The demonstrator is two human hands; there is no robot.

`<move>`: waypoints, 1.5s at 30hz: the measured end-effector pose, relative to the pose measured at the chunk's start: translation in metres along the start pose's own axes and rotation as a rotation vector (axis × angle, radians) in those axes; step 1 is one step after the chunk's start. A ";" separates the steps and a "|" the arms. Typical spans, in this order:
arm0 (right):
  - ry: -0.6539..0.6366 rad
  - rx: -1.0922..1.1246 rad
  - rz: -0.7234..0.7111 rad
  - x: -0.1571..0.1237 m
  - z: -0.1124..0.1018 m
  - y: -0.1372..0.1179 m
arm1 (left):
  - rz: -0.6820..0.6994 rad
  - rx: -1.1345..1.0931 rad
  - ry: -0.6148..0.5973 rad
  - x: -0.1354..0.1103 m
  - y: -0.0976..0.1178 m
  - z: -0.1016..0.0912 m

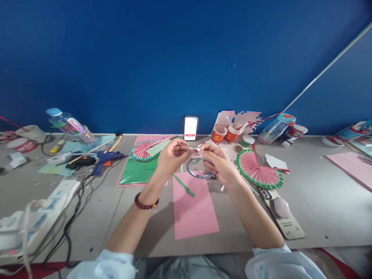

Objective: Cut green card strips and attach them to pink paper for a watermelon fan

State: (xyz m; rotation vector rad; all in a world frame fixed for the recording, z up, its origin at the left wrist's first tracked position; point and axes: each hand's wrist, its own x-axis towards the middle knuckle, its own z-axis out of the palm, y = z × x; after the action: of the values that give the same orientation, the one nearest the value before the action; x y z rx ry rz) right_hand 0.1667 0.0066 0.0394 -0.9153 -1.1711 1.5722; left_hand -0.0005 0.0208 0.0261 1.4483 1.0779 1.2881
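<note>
My left hand [173, 155] is pinched on one end of a short pale strip [194, 150], held up over the table. Thumb and fingers of my right hand [218, 161] are closed at the strip's other end. A roll of tape [200, 176] hangs from the right fingers, its ring facing me. Whether the strip is still joined to the roll I cannot tell. Beneath the hands lies a sheet of pink paper [196, 217], with a narrow green strip [185, 186] across its upper left part.
A pleated watermelon-coloured fan [260, 170] lies to the right, near a mouse [281, 207]. Left are a smaller pleated fan [141, 150], green paper [136, 172], a blue glue gun [104, 159] and a power strip [48, 219]. A lit phone [190, 133] and paper cups [219, 133] stand behind.
</note>
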 end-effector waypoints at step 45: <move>0.134 -0.406 -0.173 0.006 0.002 0.011 | 0.051 -0.281 0.304 -0.001 0.006 0.005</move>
State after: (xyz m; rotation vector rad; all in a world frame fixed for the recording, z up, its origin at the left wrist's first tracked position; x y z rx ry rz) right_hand 0.1603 0.0104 0.0290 -1.1266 -1.4591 1.1362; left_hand 0.0045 0.0178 0.0312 1.0995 1.0084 1.6625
